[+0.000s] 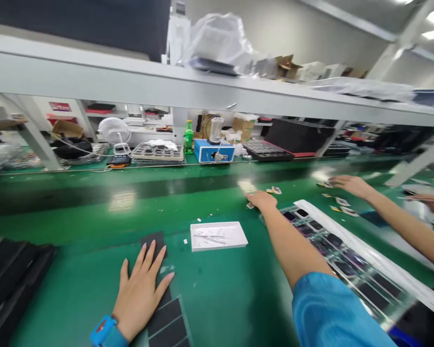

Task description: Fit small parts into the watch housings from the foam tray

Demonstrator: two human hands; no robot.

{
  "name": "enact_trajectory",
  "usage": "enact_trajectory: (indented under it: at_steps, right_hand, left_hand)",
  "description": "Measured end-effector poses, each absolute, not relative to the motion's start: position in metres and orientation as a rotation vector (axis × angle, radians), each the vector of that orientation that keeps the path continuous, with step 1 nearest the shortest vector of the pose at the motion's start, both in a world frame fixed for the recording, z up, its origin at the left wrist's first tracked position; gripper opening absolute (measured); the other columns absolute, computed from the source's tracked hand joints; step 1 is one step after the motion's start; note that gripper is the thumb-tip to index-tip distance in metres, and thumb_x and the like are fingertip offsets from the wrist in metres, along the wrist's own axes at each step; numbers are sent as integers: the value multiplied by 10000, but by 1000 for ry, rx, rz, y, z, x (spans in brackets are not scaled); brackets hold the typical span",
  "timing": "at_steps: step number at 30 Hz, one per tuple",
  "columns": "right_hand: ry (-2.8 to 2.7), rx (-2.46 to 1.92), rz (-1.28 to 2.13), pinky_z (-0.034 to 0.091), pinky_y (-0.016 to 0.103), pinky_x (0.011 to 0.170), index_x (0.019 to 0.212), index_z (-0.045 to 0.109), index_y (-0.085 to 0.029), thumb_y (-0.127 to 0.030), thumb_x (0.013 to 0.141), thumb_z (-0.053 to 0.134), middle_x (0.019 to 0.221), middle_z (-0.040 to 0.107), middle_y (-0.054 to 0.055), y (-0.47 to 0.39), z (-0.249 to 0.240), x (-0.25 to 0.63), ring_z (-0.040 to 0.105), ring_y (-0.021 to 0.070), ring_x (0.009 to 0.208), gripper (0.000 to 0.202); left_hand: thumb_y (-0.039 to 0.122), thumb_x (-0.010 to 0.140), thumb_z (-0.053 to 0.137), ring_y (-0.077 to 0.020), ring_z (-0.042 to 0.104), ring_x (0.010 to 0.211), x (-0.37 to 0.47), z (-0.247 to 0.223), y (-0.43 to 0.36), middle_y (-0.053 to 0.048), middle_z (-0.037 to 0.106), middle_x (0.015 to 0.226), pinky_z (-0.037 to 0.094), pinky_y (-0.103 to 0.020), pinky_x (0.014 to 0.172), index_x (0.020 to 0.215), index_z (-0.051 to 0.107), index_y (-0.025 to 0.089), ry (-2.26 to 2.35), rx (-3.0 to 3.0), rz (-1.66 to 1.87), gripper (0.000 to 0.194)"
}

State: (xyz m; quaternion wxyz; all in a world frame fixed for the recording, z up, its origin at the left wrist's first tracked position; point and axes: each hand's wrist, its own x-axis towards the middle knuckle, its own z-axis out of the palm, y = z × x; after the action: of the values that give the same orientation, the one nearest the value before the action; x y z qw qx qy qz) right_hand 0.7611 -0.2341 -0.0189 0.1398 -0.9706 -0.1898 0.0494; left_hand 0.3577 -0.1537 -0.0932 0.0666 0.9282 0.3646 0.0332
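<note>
A glossy green bench runs below a long white shelf, bearing matte black strips under the flat, splayed left hand, a shallow rectangular tray, and a small piece at the right hand, whose grip I cannot tell.

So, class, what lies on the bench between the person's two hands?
In the head view, a shallow white tray with thin tools inside lies between the left hand and the right hand; a small white piece lies beside it.
</note>
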Motion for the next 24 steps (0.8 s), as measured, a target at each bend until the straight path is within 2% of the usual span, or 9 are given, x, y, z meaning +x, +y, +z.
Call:
enact_trajectory:
  at_steps: [2, 6, 8, 10, 13, 15, 17, 21, 24]
  right_hand:
    - [-516, -2852, 166, 416, 492, 804, 957, 621, 18, -376, 772, 607, 1039, 546, 326, -234, -33, 776, 537, 402, 1012, 435]
    - [-657, -2827, 165, 438, 364, 768, 937, 634, -34, -282, 722, 611, 973, 595, 244, -225, -50, 781, 578, 318, 936, 329]
    - [-756, -2770, 121, 439, 348, 767, 945, 633, -56, -247, 694, 619, 926, 612, 202, -218, -48, 774, 579, 305, 923, 316]
    - [-865, -2671, 35, 431, 336, 806, 1024, 607, -82, -231, 690, 615, 966, 608, 167, -212, -41, 758, 565, 285, 957, 365]
    - [-1038, -2468, -70, 432, 279, 838, 1153, 528, -144, -218, 689, 610, 1085, 575, 104, -209, -29, 710, 566, 207, 950, 477]
    - [-1162, -2280, -48, 461, 241, 772, 1170, 499, -182, -212, 680, 612, 1102, 565, 67, -214, -23, 661, 579, 159, 879, 504]
    - [-1311, -1887, 124, 480, 248, 707, 1128, 508, -179, -209, 663, 624, 1068, 573, 67, -225, -22, 605, 579, 163, 857, 481]
    - [-1492, -1566, 368, 481, 265, 745, 1088, 492, -209, -181, 657, 625, 1015, 580, 37, -249, -29, 508, 570, 152, 846, 451]
    - [-1539, -1504, 297, 463, 300, 804, 1012, 497, -209, -163, 689, 605, 1002, 581, 42, -259, -35, 476, 557, 174, 897, 343]
  left_hand:
    - [528, 863, 317, -257, 103, 1373, 360, -92, -154, 3, 136, 1481, 77, -576, 1056, 1389, 288, 302, 1085, 2768, 133, 573]
    - [515, 861, 357, -279, 132, 1366, 361, -92, -153, -30, 182, 1476, 63, -593, 1052, 1381, 320, 294, 1052, 2692, 211, 566]
    - [512, 853, 387, -294, 143, 1362, 361, -91, -152, -50, 210, 1470, 66, -608, 1047, 1370, 350, 275, 1036, 2648, 260, 570]
    - [483, 852, 413, -294, 145, 1361, 359, -88, -150, -67, 239, 1464, 80, -599, 1055, 1349, 396, 248, 1019, 2590, 366, 551]
    - [423, 841, 467, -262, 212, 1346, 357, -78, -148, -68, 350, 1423, 148, -504, 1093, 1290, 483, 234, 929, 2406, 653, 488]
    - [413, 813, 527, -251, 360, 1275, 356, -70, -149, -64, 477, 1332, 253, -436, 1079, 1229, 547, 244, 843, 2140, 766, 449]
    - [410, 770, 597, -253, 489, 1163, 355, -64, -152, -79, 569, 1224, 358, -406, 1021, 1194, 576, 233, 751, 1784, 747, 460]
    - [315, 688, 716, -247, 531, 1111, 354, -57, -160, -106, 584, 1200, 401, -372, 981, 1261, 512, 199, 493, 1257, 614, 620]
    - [240, 646, 761, -233, 562, 1059, 349, -55, -163, -111, 606, 1166, 435, -319, 932, 1193, 575, 188, 441, 1117, 549, 580]
